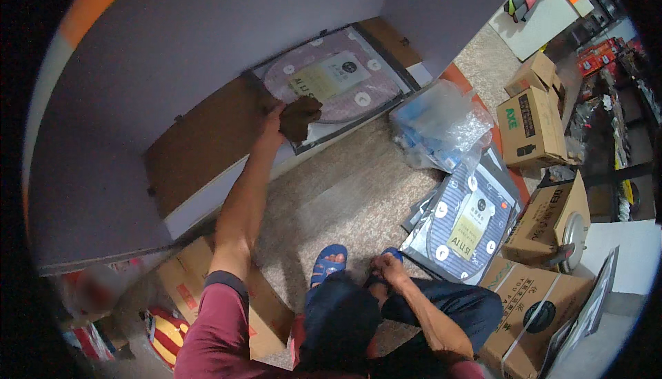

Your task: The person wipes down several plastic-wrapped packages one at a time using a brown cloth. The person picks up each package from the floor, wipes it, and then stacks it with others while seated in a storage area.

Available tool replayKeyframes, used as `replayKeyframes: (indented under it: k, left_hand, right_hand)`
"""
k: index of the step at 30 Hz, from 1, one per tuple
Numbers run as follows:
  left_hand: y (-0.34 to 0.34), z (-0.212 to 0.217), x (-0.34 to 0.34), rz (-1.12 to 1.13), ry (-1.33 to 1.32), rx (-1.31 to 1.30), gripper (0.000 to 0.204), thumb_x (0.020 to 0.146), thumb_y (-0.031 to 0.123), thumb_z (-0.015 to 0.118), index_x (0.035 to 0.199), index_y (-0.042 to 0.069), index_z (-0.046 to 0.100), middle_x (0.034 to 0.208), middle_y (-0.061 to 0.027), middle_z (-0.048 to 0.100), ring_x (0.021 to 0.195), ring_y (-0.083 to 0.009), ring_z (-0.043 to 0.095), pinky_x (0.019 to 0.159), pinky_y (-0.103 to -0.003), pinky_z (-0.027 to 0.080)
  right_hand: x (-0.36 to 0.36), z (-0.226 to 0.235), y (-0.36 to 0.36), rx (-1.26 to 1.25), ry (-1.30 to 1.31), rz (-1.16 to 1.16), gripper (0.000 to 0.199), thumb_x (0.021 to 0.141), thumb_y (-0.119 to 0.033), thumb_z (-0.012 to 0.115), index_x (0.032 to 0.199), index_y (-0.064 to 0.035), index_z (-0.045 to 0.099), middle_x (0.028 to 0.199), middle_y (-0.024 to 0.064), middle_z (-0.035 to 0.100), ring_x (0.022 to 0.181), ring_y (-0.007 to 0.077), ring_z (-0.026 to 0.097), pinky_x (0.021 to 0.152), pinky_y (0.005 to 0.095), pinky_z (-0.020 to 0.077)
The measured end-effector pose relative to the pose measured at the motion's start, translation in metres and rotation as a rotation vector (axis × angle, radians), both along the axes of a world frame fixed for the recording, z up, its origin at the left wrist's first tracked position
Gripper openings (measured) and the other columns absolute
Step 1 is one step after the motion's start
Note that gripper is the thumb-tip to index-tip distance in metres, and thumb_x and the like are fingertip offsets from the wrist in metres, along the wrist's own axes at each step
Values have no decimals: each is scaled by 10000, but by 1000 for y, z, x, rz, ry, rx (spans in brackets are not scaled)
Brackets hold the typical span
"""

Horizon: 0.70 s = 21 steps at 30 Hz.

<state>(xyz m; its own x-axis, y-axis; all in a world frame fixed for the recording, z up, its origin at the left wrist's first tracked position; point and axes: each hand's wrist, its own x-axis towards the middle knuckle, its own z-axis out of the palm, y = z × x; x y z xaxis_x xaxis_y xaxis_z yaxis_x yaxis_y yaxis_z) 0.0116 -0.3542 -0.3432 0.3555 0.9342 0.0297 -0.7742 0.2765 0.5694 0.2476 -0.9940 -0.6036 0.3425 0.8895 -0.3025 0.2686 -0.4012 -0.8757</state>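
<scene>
My left hand (274,121) reaches into a grey cabinet and grips a dark brown cloth (300,117). The cloth lies over the near left corner of a flat, clear-wrapped package (386,79) with a pinkish patterned oval piece and a pale label. That package rests on the cabinet's brown bottom board (207,148). My right hand (388,268) hangs by my knee with its fingers curled in, and I see nothing in it. Right of it, on the floor, lies a stack of similar flat packages, a blue striped one (448,231) on top.
A crumpled clear plastic bag with blue contents (441,124) sits at the cabinet's right corner. Cardboard boxes (531,127) stand along the right, with a round metal lid (574,241) by one. Another carton (258,310) lies under my left arm. Dark shelving fills the far right.
</scene>
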Motion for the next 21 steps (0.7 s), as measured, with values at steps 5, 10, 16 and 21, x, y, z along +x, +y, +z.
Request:
replayKeyframes:
  k: [5,10,16,21]
  left_hand:
    - [-38,-122,154,252,74,103,422,1109,145,891,1465,79,674,1350,-162,763,1147,-367,826,900,-568,741]
    - [-10,-159,178,211,96,5,533,1089,140,907,1545,81,638,1391,-165,751,1194,-355,813,930,-556,732]
    - [36,-136,184,273,257,28,712,1073,155,929,1683,72,570,1552,-193,711,1319,-353,774,1024,-537,703]
    - [69,-98,109,454,508,154,861,1060,168,947,1797,65,513,1686,-217,678,1423,-352,741,1103,-521,679]
  right_hand:
    - [64,-136,-57,70,0,-59,258,1243,-241,752,1319,-5,823,1169,58,773,1027,187,788,905,353,670]
    - [62,-180,-25,91,194,-4,243,1238,-250,771,1364,-50,826,1069,17,769,991,127,748,865,318,628]
    - [46,-136,20,215,349,-135,256,1219,-266,801,1369,-65,848,1106,3,820,991,118,757,850,309,624]
    - [33,-73,82,150,192,-39,248,1196,-228,803,1330,-26,858,1130,27,864,985,140,797,869,328,657]
